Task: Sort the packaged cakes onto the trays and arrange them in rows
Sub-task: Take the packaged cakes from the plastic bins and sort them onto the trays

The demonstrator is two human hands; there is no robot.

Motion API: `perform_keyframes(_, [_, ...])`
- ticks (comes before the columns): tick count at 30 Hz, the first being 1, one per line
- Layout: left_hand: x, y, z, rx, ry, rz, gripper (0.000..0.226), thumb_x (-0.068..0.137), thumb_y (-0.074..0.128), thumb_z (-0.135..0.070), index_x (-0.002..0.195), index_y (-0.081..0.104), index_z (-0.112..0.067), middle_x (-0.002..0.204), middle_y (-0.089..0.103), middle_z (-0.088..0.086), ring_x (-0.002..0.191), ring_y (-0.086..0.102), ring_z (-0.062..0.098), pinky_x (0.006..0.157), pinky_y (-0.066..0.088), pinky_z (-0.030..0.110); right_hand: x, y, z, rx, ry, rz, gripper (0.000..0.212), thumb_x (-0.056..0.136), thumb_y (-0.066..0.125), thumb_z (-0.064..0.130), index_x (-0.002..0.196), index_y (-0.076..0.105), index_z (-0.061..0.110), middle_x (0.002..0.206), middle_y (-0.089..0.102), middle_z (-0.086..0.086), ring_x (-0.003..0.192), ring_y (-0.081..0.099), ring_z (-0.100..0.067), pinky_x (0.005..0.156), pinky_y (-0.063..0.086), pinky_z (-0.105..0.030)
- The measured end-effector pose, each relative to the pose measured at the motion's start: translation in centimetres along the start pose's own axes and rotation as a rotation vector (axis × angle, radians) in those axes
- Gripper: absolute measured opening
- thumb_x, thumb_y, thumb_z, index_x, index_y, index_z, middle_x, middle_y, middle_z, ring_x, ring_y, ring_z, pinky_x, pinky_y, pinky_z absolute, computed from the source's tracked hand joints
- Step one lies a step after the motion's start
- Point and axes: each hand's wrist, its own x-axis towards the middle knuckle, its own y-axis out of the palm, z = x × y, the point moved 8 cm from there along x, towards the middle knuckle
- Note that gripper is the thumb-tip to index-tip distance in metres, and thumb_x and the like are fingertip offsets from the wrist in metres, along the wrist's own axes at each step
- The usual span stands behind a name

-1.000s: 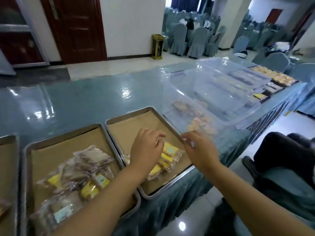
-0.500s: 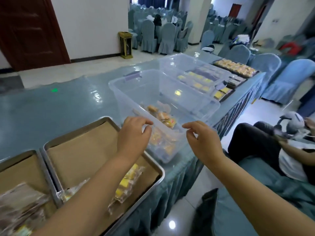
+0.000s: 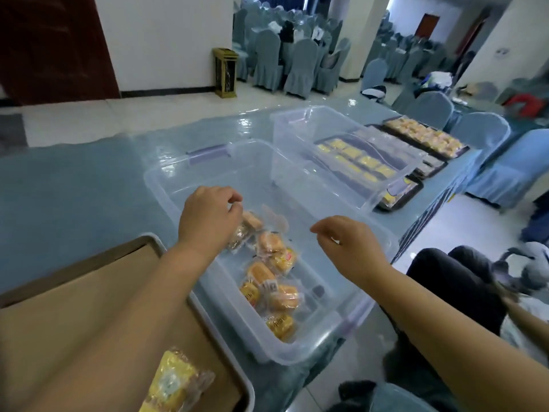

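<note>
Cakes (image 3: 269, 275): golden, each in a clear wrapper, are lying loose on the floor of the near bin (image 3: 297, 349), clustering toward its 6 o'clock end.

Near bin: clear plastic, lidless, purple latches; it is sitting on the table (image 3: 74, 188) at the centre of view.

Left hand (image 3: 208, 221): is hovering over the bin from 8 o'clock, above the farthest cakes. Its fingers are curling toward the thumb and nothing is showing between them. Whether they are gripping a pack underneath cannot be told.

Right hand (image 3: 353, 248): is hanging over the bin's 3 o'clock rim, fingers loosely curling, released, grasping nothing.

Tray (image 3: 118, 249): metal, lined with brown paper, is lying just beside the bin at its 7 o'clock. One yellow pack (image 3: 172, 379) is resting on it at the lower edge of view.

Far bin (image 3: 297, 135): clear, is standing just beside the near bin at 1 o'clock.

Dark trays (image 3: 386, 208): at 2 o'clock, are carrying cakes in rows, partly showing through the far bin.

Seated person (image 3: 445, 281): at 4 o'clock, is wearing dark trousers.

Chairs (image 3: 297, 63): covered in grey-blue, are standing well back at 12 o'clock.
</note>
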Motion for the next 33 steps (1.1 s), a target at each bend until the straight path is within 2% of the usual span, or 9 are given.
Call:
perform_keyframes(7, [0.5,1.9,1.9,0.088,-0.067,0.080,0.021,0.090,0.053,-0.030,0.101,0.068,-0.022,0.096,0.068,-0.001,0.093,0.054,0.020,0.073,0.039,0.030,5.5,7.5,-2.5,0.021,0.104,0.454,0.022,0.088,0.059,0.025,0.110,0.063,0.023,0.100,0.061,0.008,0.090,0.056,-0.010,0.080,0.042,-0.023])
perform_keyframes(14, [0.3,1.5,1.6,0.082,-0.098,0.031,0.016,0.089,0.054,-0.028,0.094,0.068,-0.023,0.086,0.064,-0.004,0.088,0.052,0.015,0.066,0.034,0.027,11.0,15.4,-4.6,-0.403,-0.080,0.731,0.039,0.093,0.049,0.017,0.131,0.050,0.021,0.134,0.051,-0.003,0.119,0.049,-0.023,0.095,0.039,-0.030])
perform_keyframes(18, [0.4,1.2,1.3,0.110,-0.124,0.007,0.013,0.088,0.055,-0.026,0.090,0.067,-0.024,0.083,0.064,-0.010,0.087,0.050,0.012,0.061,0.030,0.026,12.8,18.8,-4.4,-0.633,-0.349,0.757,0.044,0.093,0.045,0.006,0.134,0.045,0.020,0.134,0.047,-0.007,0.117,0.049,-0.027,0.096,0.044,-0.037])
perform_keyframes(22, [0.5,1.0,1.6,0.113,-0.188,-0.001,0.013,0.088,0.055,-0.026,0.092,0.067,-0.029,0.073,0.045,-0.028,0.083,0.043,0.003,0.057,0.027,0.016,11.9,21.2,-1.9,-0.738,-0.864,0.803,0.048,0.096,0.044,0.021,0.143,0.033,0.023,0.146,0.033,-0.007,0.129,0.036,-0.030,0.102,0.035,-0.040])
perform_keyframes(24, [0.5,1.1,1.8,0.130,-0.217,-0.004,0.013,0.089,0.055,-0.026,0.092,0.067,-0.030,0.071,0.039,-0.029,0.081,0.038,0.000,0.059,0.024,0.008,11.4,22.3,-1.9,-0.846,-1.002,0.844,0.047,0.098,0.042,0.026,0.144,0.033,0.024,0.151,0.026,-0.007,0.134,0.029,-0.031,0.106,0.032,-0.044])
perform_keyframes(26, [0.5,1.2,2.1,0.148,-0.240,-0.013,0.013,0.089,0.055,-0.027,0.092,0.067,-0.027,0.074,0.041,-0.025,0.081,0.039,0.000,0.060,0.026,0.009,12.0,23.1,-2.2,-0.913,-0.997,0.879,0.041,0.098,0.038,0.027,0.138,0.042,0.021,0.151,0.026,-0.009,0.136,0.025,-0.034,0.110,0.023,-0.051])
perform_keyframes(29, [0.6,1.5,2.4,0.182,-0.263,-0.019,0.012,0.089,0.056,-0.029,0.093,0.067,-0.026,0.080,0.049,-0.021,0.085,0.045,0.003,0.062,0.032,0.021,13.3,23.2,-1.3,-0.943,-1.013,0.816,0.036,0.093,0.048,0.022,0.127,0.053,0.015,0.139,0.043,-0.013,0.132,0.032,-0.031,0.109,0.023,-0.045])
perform_keyframes(31, [0.6,1.6,2.7,0.205,-0.284,-0.017,0.010,0.089,0.056,-0.031,0.093,0.065,-0.029,0.083,0.053,-0.021,0.086,0.043,0.001,0.064,0.033,0.022,14.9,22.7,-0.6,-0.917,-0.965,0.762,0.035,0.086,0.057,0.028,0.119,0.057,0.015,0.126,0.053,-0.010,0.123,0.040,-0.029,0.101,0.032,-0.039])
perform_keyframes(33, [0.6,1.8,3.0,0.230,-0.294,-0.018,0.009,0.088,0.056,-0.033,0.092,0.064,-0.031,0.083,0.055,-0.020,0.087,0.043,0.001,0.066,0.034,0.024,17.2,22.4,0.2,-0.785,-0.809,0.741,0.036,0.081,0.060,0.038,0.110,0.060,0.016,0.111,0.057,-0.007,0.112,0.046,-0.026,0.086,0.038,-0.034])
